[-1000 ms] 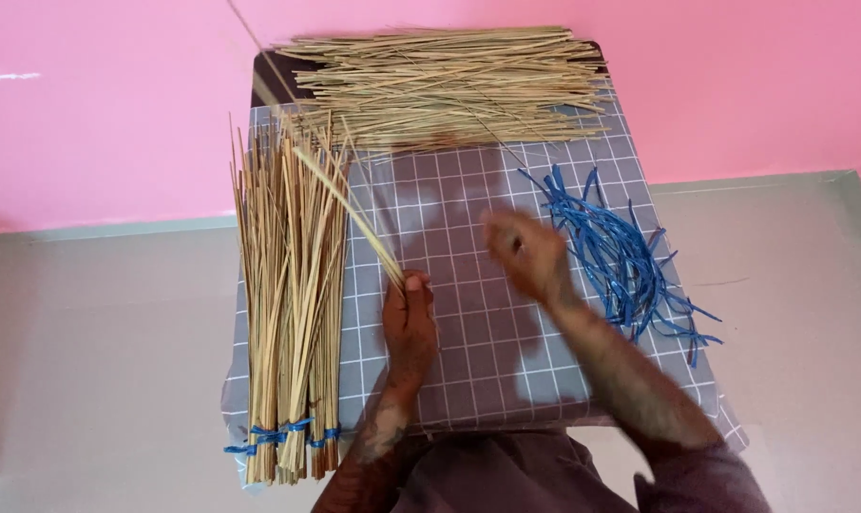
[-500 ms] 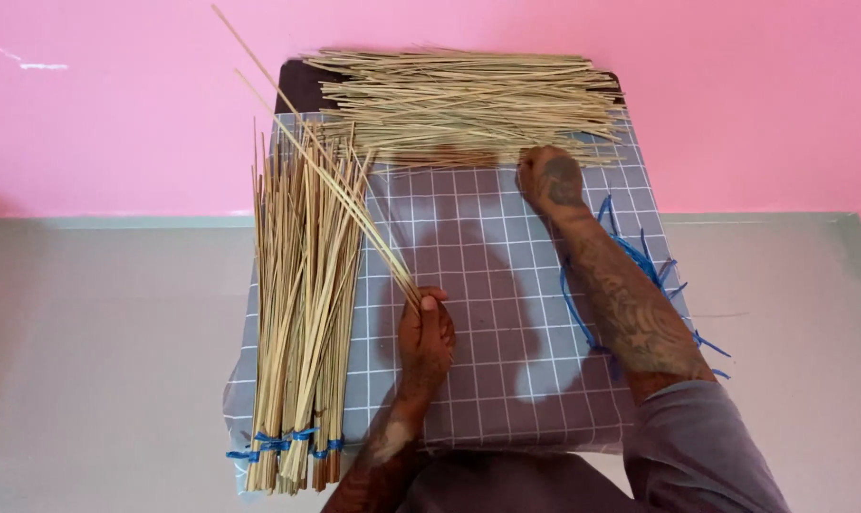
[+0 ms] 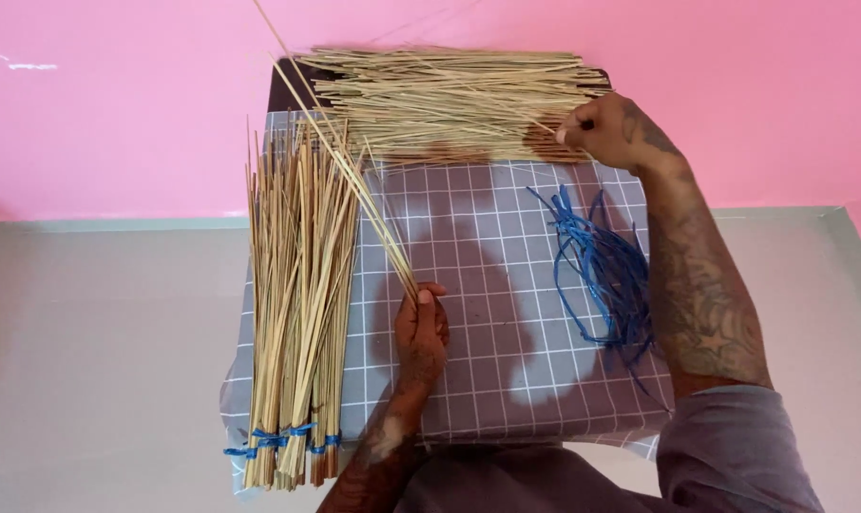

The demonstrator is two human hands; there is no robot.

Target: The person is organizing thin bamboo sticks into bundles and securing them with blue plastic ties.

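Observation:
My left hand (image 3: 421,328) grips the lower ends of a few thin pale sticks (image 3: 340,157) that slant up and to the left over the grey checked cloth (image 3: 487,285). My right hand (image 3: 609,131) reaches to the far right end of the loose heap of sticks (image 3: 449,100) at the back and pinches one stick there. Several bundles of sticks (image 3: 293,313), bound with blue ties near their lower ends, lie along the left side of the cloth.
A tangle of blue strings (image 3: 606,271) lies on the cloth under my right forearm. The cloth covers a small table against a pink wall (image 3: 117,104). Grey floor (image 3: 88,380) spreads on both sides.
My right hand has moved from the middle of the cloth up and right to the far heap and closed on a stick. My left hand still holds its sticks.

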